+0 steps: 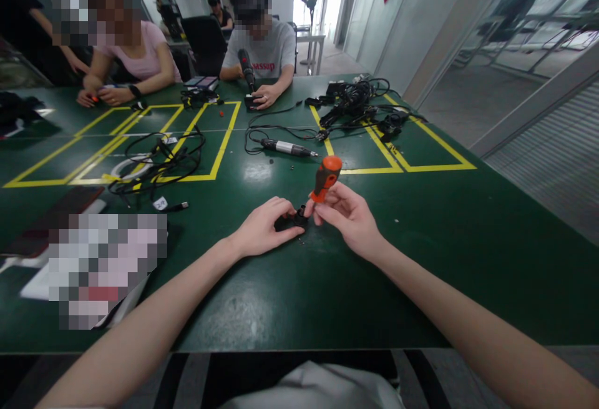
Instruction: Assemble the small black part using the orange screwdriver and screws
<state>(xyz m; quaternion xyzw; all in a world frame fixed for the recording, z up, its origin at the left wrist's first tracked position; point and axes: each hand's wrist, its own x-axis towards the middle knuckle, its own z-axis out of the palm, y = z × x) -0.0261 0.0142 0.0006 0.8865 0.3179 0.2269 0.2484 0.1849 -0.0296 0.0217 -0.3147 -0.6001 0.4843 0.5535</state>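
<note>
My right hand [353, 218] is closed around the lower end of an orange and black screwdriver [328, 178], whose handle points up. Its tip is hidden behind my fingers, close to a small black part [302, 214] on the table. My left hand [269, 228] holds that part between thumb and fingers; what kind of part it is I cannot make out. Tiny bits [301, 240], perhaps screws, lie just in front of it. Beyond my hands lies a grey and black electric screwdriver [287, 147] with its cord.
Coiled black cables [173, 159] lie at the left, and a bigger cable heap [350, 100] at the far right. A phone [56, 221] and a blurred packet [107, 265] lie near left. Yellow tape [224, 147] marks the green table. Two people work across it.
</note>
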